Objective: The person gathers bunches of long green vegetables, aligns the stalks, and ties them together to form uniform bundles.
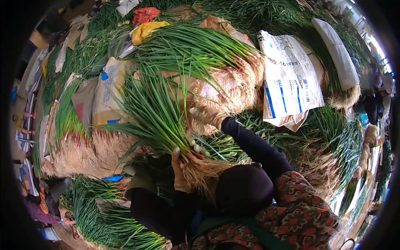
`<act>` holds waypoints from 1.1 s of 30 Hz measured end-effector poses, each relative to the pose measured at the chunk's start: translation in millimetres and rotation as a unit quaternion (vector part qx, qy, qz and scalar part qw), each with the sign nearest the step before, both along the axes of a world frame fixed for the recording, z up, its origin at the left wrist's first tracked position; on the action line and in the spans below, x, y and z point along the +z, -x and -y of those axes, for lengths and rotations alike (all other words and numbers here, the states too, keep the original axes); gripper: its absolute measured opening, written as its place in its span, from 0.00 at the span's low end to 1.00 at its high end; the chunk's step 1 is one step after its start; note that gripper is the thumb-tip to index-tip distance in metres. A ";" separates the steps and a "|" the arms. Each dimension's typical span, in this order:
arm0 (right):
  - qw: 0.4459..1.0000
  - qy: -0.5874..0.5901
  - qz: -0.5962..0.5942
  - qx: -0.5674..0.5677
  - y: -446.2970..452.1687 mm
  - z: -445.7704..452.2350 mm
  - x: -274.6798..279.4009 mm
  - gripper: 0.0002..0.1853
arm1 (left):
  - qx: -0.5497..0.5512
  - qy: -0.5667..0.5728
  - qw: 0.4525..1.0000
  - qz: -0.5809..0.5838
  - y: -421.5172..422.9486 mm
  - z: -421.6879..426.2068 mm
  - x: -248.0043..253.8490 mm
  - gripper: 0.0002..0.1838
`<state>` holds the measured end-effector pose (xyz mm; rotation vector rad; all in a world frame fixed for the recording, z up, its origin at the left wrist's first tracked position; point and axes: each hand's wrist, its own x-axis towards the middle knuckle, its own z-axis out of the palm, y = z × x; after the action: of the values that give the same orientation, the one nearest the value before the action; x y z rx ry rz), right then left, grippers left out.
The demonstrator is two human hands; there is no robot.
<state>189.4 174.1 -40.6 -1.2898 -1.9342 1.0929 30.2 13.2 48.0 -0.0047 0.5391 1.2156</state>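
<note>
My left hand, gloved, grips a bunch of green onions close to its roots. The thumb and fingertips wrap around the pale stems. Long green leaves fan up and to the left, and tan stringy roots hang toward me. My right hand, in a light glove under a dark sleeve, is just right of the bunch, below the large onion pile. Its fingers are curled together beside a yellowish-green stalk; whether they pinch that stalk is hard to make out.
A printed white sack lies right of the pile, a rolled pale sheet beyond it. More rooted onions and a sack lie left. Yellow and red bags sit behind. Another person is at lower left.
</note>
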 end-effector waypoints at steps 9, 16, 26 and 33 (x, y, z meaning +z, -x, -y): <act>0.974 -0.128 0.181 -0.040 -76.5 -3.2 -80.3 0.14 | 0.074 -0.085 0.975 0.193 20.0 9.3 -29.4 0.24; 0.822 0.131 -0.435 -0.344 -194.6 28.0 -49.4 0.12 | -0.032 -0.207 0.928 0.308 29.1 -8.2 -25.6 0.24; 0.996 -0.073 0.038 0.040 -36.8 46.0 4.7 0.17 | -0.014 -0.015 1.000 -0.007 8.1 4.5 -6.1 0.26; 0.874 -0.207 0.398 -0.185 -89.3 -32.1 10.7 0.15 | 0.009 0.002 0.999 -0.047 9.8 3.7 -4.7 0.28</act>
<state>278.7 206.2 -29.9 -1.9088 -2.1409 -0.1057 20.4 9.4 43.3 0.0447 0.6244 1.2371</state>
